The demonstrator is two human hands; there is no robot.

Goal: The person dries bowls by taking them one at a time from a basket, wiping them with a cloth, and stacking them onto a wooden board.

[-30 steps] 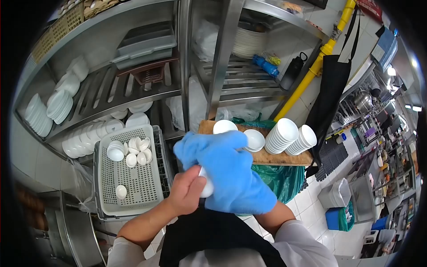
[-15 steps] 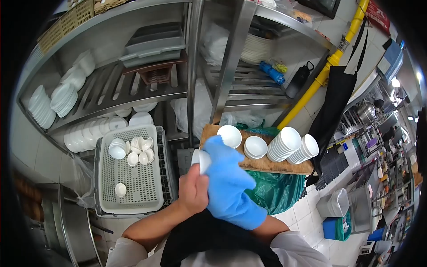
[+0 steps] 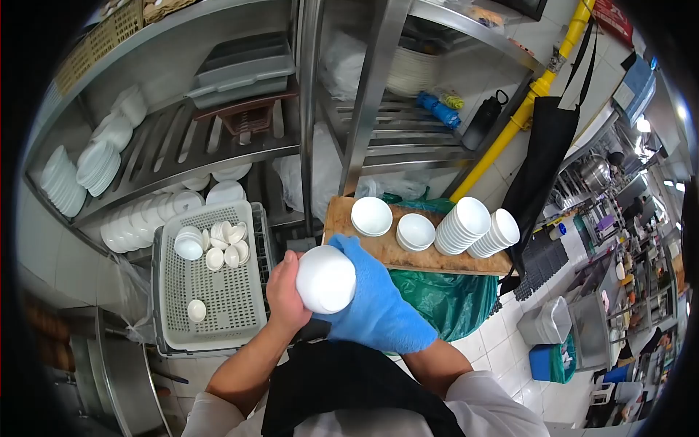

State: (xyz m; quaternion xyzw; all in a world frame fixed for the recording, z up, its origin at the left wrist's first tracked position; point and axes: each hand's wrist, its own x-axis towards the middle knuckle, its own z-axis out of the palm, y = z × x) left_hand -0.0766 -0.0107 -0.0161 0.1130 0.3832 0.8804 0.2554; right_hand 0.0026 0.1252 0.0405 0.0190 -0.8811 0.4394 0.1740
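Observation:
A white bowl is held in front of my body, its rounded outside facing the camera. My left hand grips it at its left side, with the thumb up. A blue cloth covers my right hand and touches the bowl's right side; the fingers under it are hidden. Beyond the bowl is a wooden board with a single-looking bowl, a short stack of bowls and two taller stacks.
At left, a perforated grey basket holds small white bowls. Metal shelves behind carry dishes and grey trays. A green plastic bag hangs below the board; a black apron hangs at right.
The bowl has turned so that its rounded outside faces the camera. My left hand has moved from below the bowl to its left side, and the cloth has shifted to its right.

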